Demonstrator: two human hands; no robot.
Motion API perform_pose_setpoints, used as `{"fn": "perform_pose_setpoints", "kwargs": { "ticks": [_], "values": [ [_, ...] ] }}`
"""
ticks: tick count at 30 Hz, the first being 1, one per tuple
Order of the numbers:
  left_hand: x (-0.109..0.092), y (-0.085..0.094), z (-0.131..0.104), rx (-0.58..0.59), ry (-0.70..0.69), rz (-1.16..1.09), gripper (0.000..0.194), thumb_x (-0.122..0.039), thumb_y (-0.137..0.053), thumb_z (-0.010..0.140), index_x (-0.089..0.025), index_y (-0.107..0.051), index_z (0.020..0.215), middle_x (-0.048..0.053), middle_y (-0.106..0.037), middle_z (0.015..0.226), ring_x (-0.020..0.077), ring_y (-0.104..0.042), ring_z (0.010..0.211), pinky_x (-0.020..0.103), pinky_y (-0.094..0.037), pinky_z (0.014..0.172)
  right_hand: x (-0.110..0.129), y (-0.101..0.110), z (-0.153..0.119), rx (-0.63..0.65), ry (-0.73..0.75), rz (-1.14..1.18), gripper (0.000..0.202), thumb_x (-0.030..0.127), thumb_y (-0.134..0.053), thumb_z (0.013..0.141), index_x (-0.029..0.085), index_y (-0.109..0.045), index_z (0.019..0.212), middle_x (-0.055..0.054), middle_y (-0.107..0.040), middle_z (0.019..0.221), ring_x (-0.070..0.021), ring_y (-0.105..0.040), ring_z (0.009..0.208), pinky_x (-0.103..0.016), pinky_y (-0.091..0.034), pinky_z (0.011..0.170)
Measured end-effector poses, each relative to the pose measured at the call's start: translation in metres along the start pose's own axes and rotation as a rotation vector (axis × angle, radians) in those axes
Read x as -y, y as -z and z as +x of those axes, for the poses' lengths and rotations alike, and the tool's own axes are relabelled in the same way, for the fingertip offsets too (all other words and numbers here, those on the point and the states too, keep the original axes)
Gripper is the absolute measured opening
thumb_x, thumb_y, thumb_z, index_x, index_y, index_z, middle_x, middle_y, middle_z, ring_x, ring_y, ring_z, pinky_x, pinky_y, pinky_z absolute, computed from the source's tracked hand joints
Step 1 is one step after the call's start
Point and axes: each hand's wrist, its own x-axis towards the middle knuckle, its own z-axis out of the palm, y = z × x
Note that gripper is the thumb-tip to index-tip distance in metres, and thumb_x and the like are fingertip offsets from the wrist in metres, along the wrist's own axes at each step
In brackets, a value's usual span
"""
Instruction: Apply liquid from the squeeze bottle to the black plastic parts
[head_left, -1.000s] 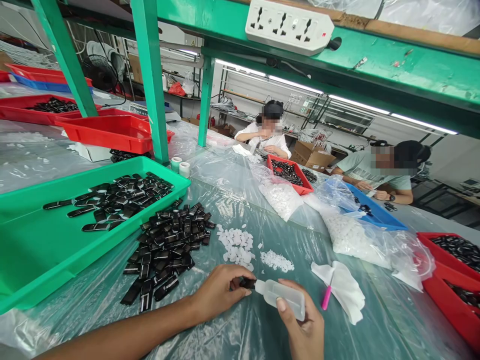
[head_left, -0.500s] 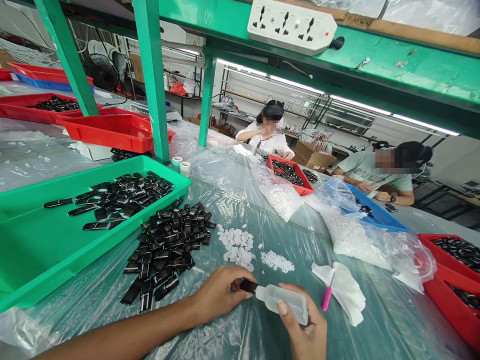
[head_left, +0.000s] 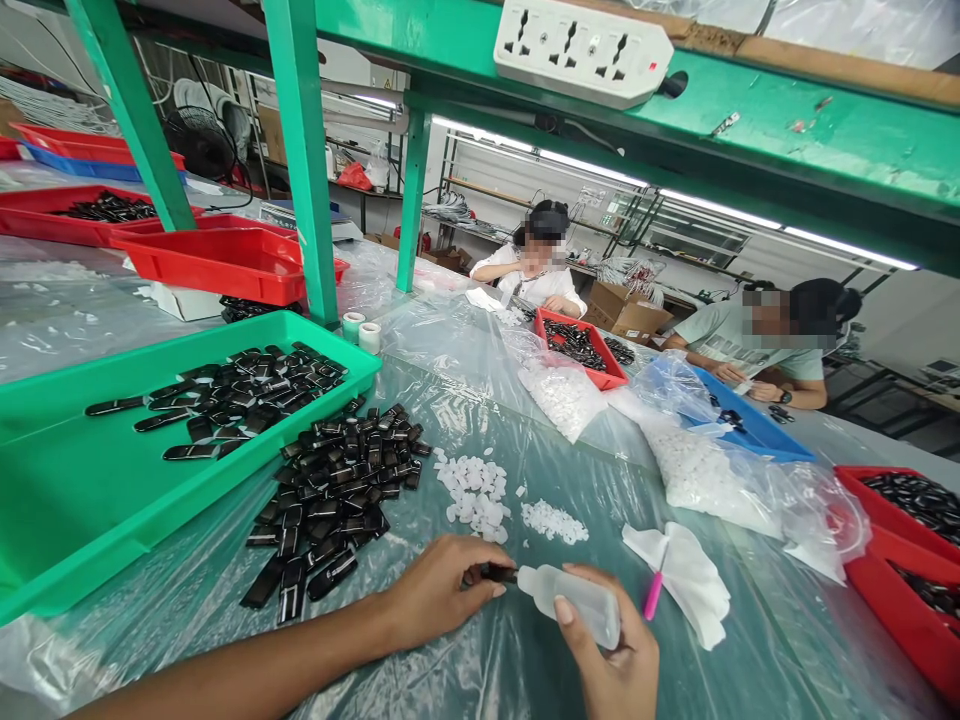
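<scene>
My left hand [head_left: 450, 588] pinches a small black plastic piece [head_left: 496, 573] between thumb and fingers. My right hand [head_left: 611, 640] is wrapped around a translucent squeeze bottle [head_left: 574, 597], tilted so its nozzle end meets the black piece or lies right beside it; I cannot tell which. Left of my hands lies a heap of black plastic pieces [head_left: 337, 490] on the plastic sheet. Just beyond my hands are a pile of white flat bits [head_left: 474, 490] and a smaller pile of white bits [head_left: 555, 522].
A green tray [head_left: 90, 500] with more black pieces stands at left. On the right, a pink-handled tool [head_left: 653, 596] rests by a white cloth or paper [head_left: 694, 590]. Beyond are bags of white parts [head_left: 697, 475], a red tray [head_left: 616, 378] and two people. A green shelf beam [head_left: 450, 45] crosses overhead.
The bottle and my right hand have shifted slightly to the right. The black piece in my left hand has turned a little. Everything else stays put.
</scene>
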Motion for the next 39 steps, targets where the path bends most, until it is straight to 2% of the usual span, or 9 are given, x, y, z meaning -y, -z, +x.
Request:
{"fn": "perform_pose_setpoints", "kwargs": {
  "ticks": [5,10,15,18,22,27,35,39],
  "values": [
    [-0.004,0.001,0.0,0.015,-0.027,0.012,0.022,-0.028,-0.049,0.088,-0.023,-0.066,0.101,0.005,-0.068,0.093,0.0171,-0.061,0.077,0.021,-0.044,0.062,0.001,0.001,0.0,0.004,0.002,-0.026,0.034,0.047,-0.067,0.065,0.017,-0.065,0.081,-0.008,-0.064,0.084,-0.0221,-0.059,0.071,-0.027,-0.047,0.058],
    [-0.003,0.001,-0.002,0.037,-0.073,0.05,0.023,-0.026,-0.047,0.088,-0.022,-0.065,0.103,0.006,-0.067,0.092,0.0185,-0.06,0.079,0.02,-0.042,0.059,0.0,0.002,0.002,0.04,0.037,-0.024,0.031,0.045,-0.069,0.063,0.018,-0.064,0.077,-0.006,-0.063,0.077,-0.0198,-0.057,0.065,-0.026,-0.045,0.055],
    [0.0,0.001,0.0,0.01,-0.044,-0.097,0.023,-0.027,-0.05,0.087,-0.02,-0.066,0.103,0.006,-0.066,0.094,0.0176,-0.06,0.082,0.022,-0.046,0.069,0.006,0.002,0.007,0.036,-0.143,0.136,0.034,0.048,-0.068,0.064,0.018,-0.063,0.078,-0.003,-0.062,0.071,-0.0166,-0.055,0.06,-0.023,-0.044,0.05],
    [0.0,0.0,0.003,0.016,0.019,-0.25,0.025,-0.03,-0.052,0.086,-0.016,-0.066,0.101,0.009,-0.065,0.093,0.0171,-0.061,0.076,0.024,-0.047,0.067,0.009,0.001,0.007,0.019,-0.218,0.179,0.037,0.05,-0.068,0.063,0.018,-0.063,0.082,-0.002,-0.061,0.07,-0.0168,-0.056,0.061,-0.022,-0.045,0.052],
    [0.0,-0.002,0.003,0.042,0.068,-0.382,0.03,-0.034,-0.054,0.084,-0.011,-0.066,0.1,0.01,-0.066,0.088,0.0171,-0.063,0.07,0.025,-0.048,0.065,0.006,0.001,0.003,-0.014,-0.152,0.18,0.036,0.047,-0.07,0.063,0.018,-0.065,0.083,-0.005,-0.063,0.081,-0.0189,-0.057,0.068,-0.023,-0.047,0.054],
    [0.0,-0.004,0.003,0.042,0.064,-0.414,0.031,-0.035,-0.056,0.083,-0.01,-0.067,0.098,0.011,-0.065,0.088,0.0171,-0.062,0.07,0.025,-0.048,0.064,0.002,-0.001,-0.002,-0.007,-0.041,0.169,0.032,0.043,-0.071,0.062,0.018,-0.067,0.081,-0.007,-0.063,0.084,-0.019,-0.058,0.07,-0.023,-0.047,0.057],
    [0.001,-0.001,0.004,0.064,0.062,-0.385,0.03,-0.033,-0.052,0.086,-0.015,-0.067,0.105,0.01,-0.068,0.089,0.0163,-0.061,0.069,0.025,-0.047,0.065,0.006,0.0,-0.002,0.005,-0.097,0.105,0.036,0.046,-0.069,0.063,0.017,-0.066,0.083,-0.008,-0.063,0.085,-0.0198,-0.057,0.069,-0.024,-0.047,0.054],
    [0.003,-0.001,0.003,0.06,0.054,-0.381,0.029,-0.032,-0.052,0.087,-0.016,-0.066,0.107,0.009,-0.069,0.09,0.0161,-0.061,0.069,0.024,-0.047,0.065,0.005,0.001,-0.002,0.009,-0.075,0.093,0.035,0.047,-0.069,0.063,0.018,-0.066,0.082,-0.007,-0.063,0.084,-0.0191,-0.057,0.069,-0.024,-0.046,0.056]
  ]
}}
